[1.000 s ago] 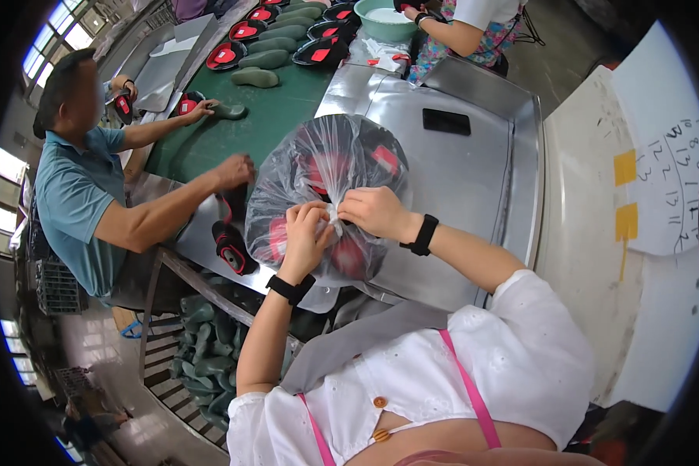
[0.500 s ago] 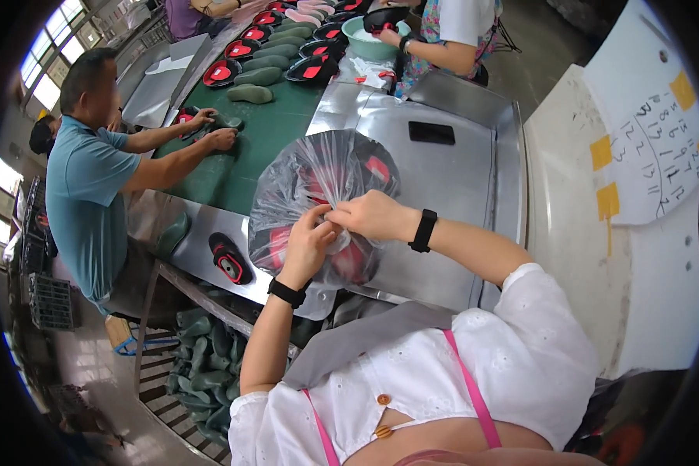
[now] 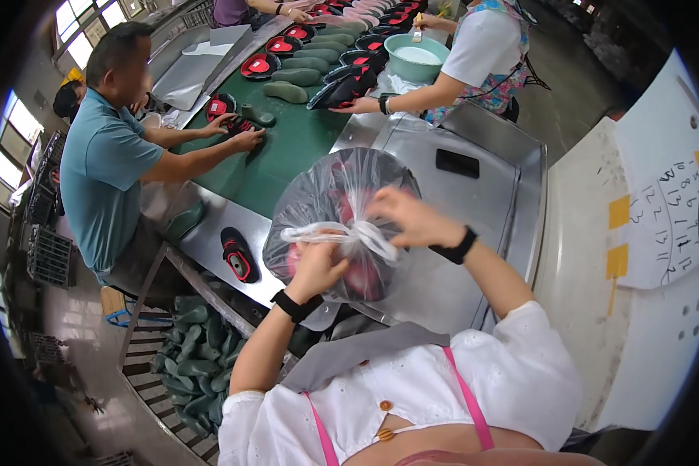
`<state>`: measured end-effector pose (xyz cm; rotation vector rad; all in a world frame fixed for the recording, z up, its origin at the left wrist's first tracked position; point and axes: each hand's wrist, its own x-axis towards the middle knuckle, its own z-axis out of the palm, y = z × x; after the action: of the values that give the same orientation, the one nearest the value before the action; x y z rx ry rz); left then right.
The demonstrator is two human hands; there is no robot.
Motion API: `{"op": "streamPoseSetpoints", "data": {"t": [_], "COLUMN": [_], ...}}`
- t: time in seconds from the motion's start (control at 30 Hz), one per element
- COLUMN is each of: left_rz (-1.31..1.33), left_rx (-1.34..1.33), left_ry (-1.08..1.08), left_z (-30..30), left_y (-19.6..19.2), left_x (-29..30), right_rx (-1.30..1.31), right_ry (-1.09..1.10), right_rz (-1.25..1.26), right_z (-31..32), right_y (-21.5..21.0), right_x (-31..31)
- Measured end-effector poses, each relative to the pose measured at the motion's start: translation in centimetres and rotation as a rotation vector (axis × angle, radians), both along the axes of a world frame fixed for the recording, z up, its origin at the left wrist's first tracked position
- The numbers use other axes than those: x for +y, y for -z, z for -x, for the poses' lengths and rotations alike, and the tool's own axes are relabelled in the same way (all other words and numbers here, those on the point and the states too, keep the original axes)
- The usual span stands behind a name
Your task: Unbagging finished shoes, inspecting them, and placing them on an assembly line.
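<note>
Clear plastic bag (image 3: 338,202) w/ red + black things inside, sits on shiny metal table (image 3: 474,210), neck twisted. Left hand (image 3: 316,268) fingers shut tight on twisted neck. Right hand (image 3: 404,217) fingers pinch bag top. 1 black-red shoe piece (image 3: 237,255) lies near, left of bag.
</note>
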<state>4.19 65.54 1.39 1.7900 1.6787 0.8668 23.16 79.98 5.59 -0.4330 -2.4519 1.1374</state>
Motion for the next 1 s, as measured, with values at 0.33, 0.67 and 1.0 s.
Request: {"op": "streamPoseSetpoints", "data": {"t": [0.33,0.67,1.0], "left_rz": [0.105,-0.167,0.335], "left_rx": [0.716,0.288,-0.301], "left_ry": [-0.221,-0.055,0.43], "left_z": [14.4,0.3,2.3], "left_y": [-6.2,-2.9,-5.6], "left_x": [-8.6,-1.0,-6.7], "right_rx": [-0.359,0.009,-0.506], "right_ry": [0.757,0.117,0.406], "right_rz": [-0.329,-0.536,-0.479], "right_z": [-7.8,1.2,-1.9], "right_y": [4.4,1.5,2.7], "right_x": [14.7,3.0,8.2]}}
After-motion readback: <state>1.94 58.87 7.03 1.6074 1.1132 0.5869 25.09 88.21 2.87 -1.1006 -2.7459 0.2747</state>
